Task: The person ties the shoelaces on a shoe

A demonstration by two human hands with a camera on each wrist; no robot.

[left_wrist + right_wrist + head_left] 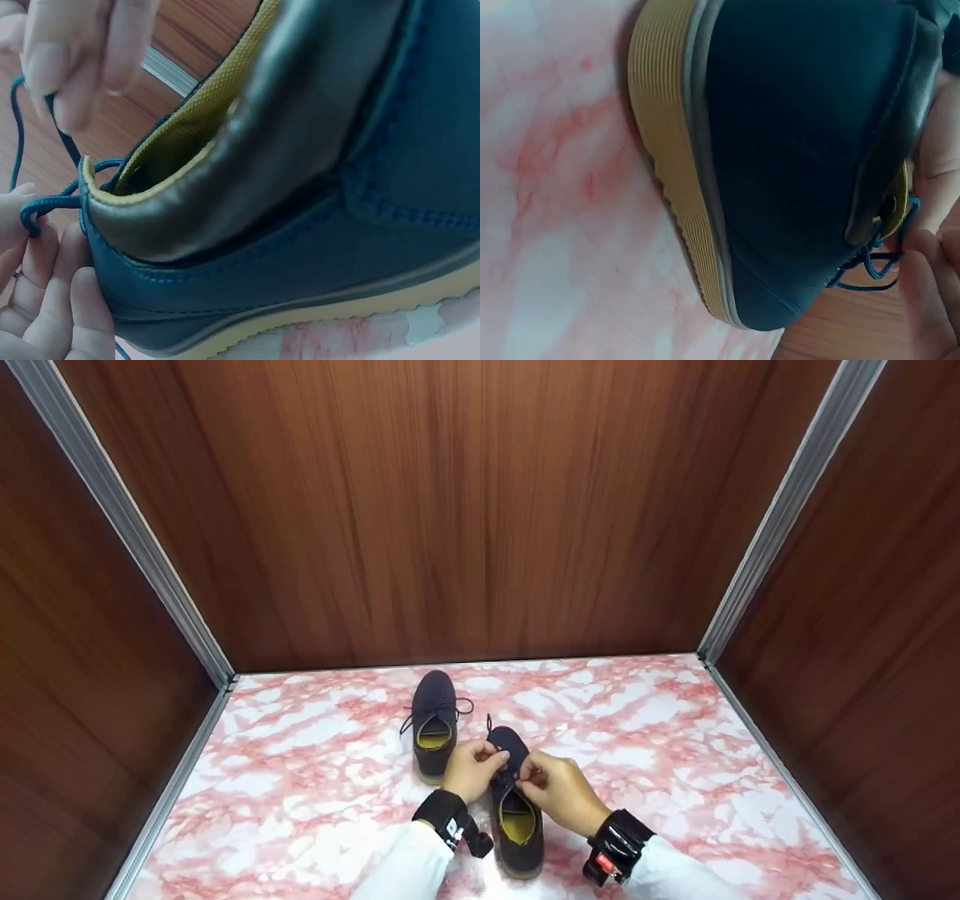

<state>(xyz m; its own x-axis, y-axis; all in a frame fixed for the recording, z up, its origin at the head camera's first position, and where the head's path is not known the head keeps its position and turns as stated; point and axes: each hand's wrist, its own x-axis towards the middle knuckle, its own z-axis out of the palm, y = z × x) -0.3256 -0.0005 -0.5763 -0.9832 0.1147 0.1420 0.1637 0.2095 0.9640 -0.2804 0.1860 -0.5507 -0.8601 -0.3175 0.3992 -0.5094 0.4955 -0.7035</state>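
A dark blue lace-up shoe (523, 859) with a yellow lining and tan sole stands on the marbled surface, its toe away from me. My left hand (471, 771) pinches a shoelace (54, 202) at the left of the shoe's tongue; the lace bends over the fingertips. From the other side, my right hand (562, 793) pinches another length of lace above the eyelets. In the right wrist view, a loose loop of lace (866, 286) hangs over the shoe's front. The fingers partly cover the lacing.
The matching shoe (435, 690) stands farther off to the left, its laces spread to both sides. Brown wood-grain panels (465, 510) rise at the back and sides, with metal strips (795, 487) along their edges. Pink and white marbled surface (315, 780) lies around the shoes.
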